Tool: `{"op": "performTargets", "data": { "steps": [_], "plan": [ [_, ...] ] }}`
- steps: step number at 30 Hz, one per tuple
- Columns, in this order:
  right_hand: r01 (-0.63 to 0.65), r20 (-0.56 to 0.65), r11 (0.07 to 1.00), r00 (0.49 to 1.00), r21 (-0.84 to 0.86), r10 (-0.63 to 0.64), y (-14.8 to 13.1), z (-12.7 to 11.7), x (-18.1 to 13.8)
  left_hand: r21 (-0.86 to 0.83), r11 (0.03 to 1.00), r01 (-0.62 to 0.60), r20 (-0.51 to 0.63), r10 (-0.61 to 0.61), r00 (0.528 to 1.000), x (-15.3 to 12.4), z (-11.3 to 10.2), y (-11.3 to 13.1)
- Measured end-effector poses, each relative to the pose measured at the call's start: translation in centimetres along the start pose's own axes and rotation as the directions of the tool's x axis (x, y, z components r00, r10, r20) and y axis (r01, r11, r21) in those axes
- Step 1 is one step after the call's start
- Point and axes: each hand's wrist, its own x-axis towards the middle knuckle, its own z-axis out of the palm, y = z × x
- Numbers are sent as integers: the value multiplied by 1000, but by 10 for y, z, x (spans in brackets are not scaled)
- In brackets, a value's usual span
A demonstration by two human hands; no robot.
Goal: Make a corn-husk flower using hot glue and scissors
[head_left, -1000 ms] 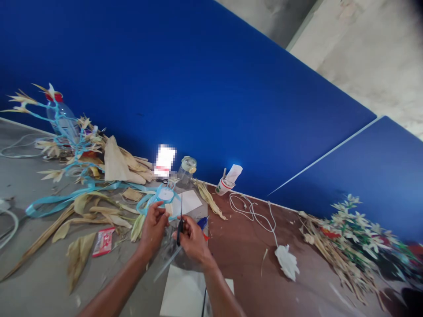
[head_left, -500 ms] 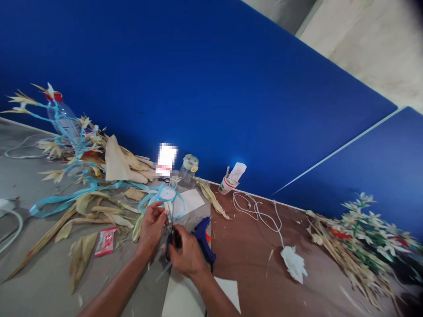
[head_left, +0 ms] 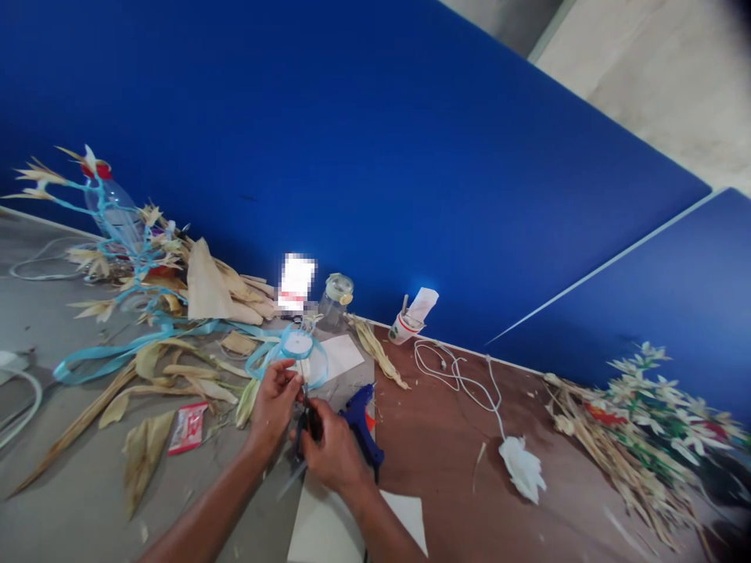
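My left hand point(head_left: 273, 404) pinches a small pale piece of husk point(head_left: 300, 370) just above the desk. My right hand point(head_left: 332, 452) is closed round black-handled scissors point(head_left: 306, 422), their blades pointing up at that piece. A blue glue gun point(head_left: 361, 426) lies right beside my right hand. Light blue ribbon point(head_left: 146, 338) loops across the desk behind my hands, ending at a ribbon roll point(head_left: 298, 345).
Dried corn husks point(head_left: 203, 293) and husk flowers pile up at the left round a plastic bottle point(head_left: 111, 207). A glass jar point(head_left: 335, 299), paper cup point(head_left: 401, 328), white cable point(head_left: 454, 377), white flower point(head_left: 522, 466) and bouquet point(head_left: 639, 414) lie along the blue partition point(head_left: 364, 156). White paper point(head_left: 328, 524) sits below my hands.
My right hand with the scissors dropped lower and closer to my left hand. The view shifted, uncovering the glue gun. My left hand still pinches the husk piece.
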Motion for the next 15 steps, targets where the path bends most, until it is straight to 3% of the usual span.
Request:
{"op": "performTargets", "data": {
  "steps": [15],
  "plan": [
    [63,-33,997,998,50,-62,8,6,0,4,1000,9,6,-9,1000,1,-2,4]
  ]
}}
